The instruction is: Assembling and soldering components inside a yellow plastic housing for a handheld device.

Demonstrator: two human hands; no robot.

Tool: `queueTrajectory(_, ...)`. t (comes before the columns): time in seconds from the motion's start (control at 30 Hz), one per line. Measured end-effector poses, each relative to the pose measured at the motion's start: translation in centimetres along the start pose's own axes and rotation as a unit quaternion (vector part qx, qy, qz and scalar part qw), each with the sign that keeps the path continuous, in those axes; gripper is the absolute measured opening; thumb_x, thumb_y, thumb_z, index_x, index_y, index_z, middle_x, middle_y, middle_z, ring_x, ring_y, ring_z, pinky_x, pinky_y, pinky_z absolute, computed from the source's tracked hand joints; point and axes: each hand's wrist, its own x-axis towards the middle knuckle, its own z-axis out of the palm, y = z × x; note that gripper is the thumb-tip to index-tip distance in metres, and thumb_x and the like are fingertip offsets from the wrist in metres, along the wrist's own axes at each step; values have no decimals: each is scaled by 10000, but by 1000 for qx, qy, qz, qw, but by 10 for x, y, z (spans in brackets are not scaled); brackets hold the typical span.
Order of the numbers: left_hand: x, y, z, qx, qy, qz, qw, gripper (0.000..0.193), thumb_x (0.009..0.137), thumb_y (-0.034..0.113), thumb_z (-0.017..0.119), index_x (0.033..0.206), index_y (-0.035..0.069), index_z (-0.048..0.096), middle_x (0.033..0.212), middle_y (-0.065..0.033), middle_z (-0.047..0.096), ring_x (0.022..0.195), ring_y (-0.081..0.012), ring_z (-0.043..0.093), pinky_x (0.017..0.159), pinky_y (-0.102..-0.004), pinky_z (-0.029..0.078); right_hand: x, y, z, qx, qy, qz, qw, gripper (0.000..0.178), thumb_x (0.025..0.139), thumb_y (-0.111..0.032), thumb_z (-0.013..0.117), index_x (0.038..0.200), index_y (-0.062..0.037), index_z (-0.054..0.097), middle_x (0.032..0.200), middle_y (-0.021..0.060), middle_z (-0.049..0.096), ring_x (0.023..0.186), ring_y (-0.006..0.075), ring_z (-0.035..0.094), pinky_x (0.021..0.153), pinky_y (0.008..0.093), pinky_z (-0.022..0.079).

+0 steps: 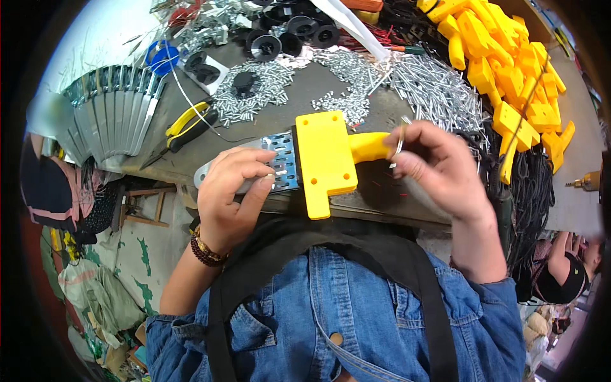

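Note:
A yellow plastic tool body (326,162) with a perforated metal plate (280,159) sticking out of it lies at the near edge of the workbench (318,83). My left hand (232,194) grips the metal plate, fingers curled over its top. To the right, my right hand (439,169) pinches a small silver screw (402,135) between thumb and fingers, right above the tool's yellow handle (369,145).
Heaps of silver screws (420,83) cover the bench's middle. A pile of yellow plastic shells (509,63) lies at the right, black round parts (286,35) at the back, fanned metal plates (114,108) and yellow-handled pliers (188,124) on the left. Another person (566,267) sits lower right.

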Motion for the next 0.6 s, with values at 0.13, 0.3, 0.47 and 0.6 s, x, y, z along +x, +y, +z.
queueTrajectory(0.13,3,1,5,18,-7,19,1000,85,854,52,674,928,13,663,1064,-143,713,1049,-313,649,954,-405,471,-20,17,24,123,48,73,989,88,906,-49,669,973,3,646,917,71,702,853,173,701,748,302,553)
queueTrajectory(0.3,5,1,6,33,-3,20,999,66,826,47,693,885,26,676,1049,-136,713,998,-330,654,921,-420,487,-30,30,20,-402,26,-32,915,106,773,-143,744,842,-83,691,836,87,662,765,319,647,696,423,521)
queueTrajectory(0.47,5,4,8,42,-5,4,999,57,825,52,692,864,24,661,1057,-139,711,1001,-337,651,947,-434,476,-12,12,26,-431,146,-193,869,102,762,-152,746,812,-98,675,837,49,626,816,272,634,692,394,509)
queueTrajectory(0.6,5,3,11,57,-2,-5,998,52,826,53,684,857,24,655,1053,-140,711,1017,-333,650,993,-472,455,-9,7,25,-480,98,-208,847,96,737,-136,741,780,-106,660,843,34,601,810,251,622,684,378,508)
